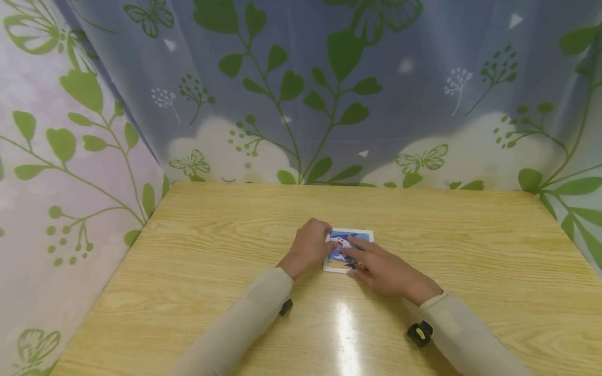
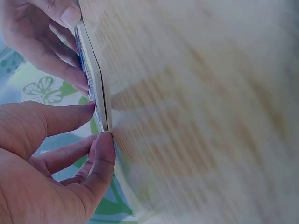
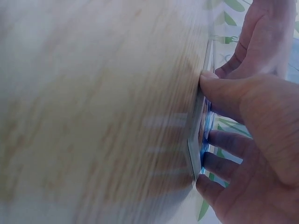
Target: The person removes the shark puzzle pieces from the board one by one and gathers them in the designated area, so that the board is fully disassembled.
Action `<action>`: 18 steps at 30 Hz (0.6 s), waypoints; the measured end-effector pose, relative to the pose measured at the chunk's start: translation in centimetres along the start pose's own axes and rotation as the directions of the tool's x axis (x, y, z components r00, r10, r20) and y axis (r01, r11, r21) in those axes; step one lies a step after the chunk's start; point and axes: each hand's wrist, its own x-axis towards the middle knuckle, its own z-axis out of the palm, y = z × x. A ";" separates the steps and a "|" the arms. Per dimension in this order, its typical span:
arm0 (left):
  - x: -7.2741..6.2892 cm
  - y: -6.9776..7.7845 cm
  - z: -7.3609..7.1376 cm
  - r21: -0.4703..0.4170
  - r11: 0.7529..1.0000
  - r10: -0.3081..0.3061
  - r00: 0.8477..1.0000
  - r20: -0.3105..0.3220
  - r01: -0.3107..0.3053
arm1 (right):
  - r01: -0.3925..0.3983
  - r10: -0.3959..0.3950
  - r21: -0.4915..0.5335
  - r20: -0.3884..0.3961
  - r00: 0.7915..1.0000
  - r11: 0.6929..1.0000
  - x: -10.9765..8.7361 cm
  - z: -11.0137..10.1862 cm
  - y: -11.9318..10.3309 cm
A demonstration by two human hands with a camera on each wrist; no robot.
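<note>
A small, flat square picture board (image 1: 350, 232) lies on the table, with a white border and a blue sea-like picture with red and yellow bits. My left hand (image 1: 308, 245) holds its left side. In the left wrist view the left thumb (image 2: 74, 114) reaches onto the picture face while a fingertip (image 2: 105, 142) sits at the board's corner. My right hand (image 1: 385, 266) lies over the right part and covers some of the picture. Its fingers (image 3: 229, 142) touch the face, spread and fairly straight, and its thumb (image 3: 212, 84) rests at the near edge.
The wooden table (image 1: 211, 224) has a pale, light-streaked top. A patterned curtain (image 1: 301, 130) with green leaves and butterflies stands behind it, and similar cloth hangs at both sides. A dark wrist device (image 1: 419, 334) sits under the right sleeve.
</note>
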 end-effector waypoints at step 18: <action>0.7 0.1 0.0 -0.100 0.989 -0.104 0.994 0.015 0.105 | -0.018 0.017 0.024 0.033 0.999 1.000 0.2 -0.3 0.1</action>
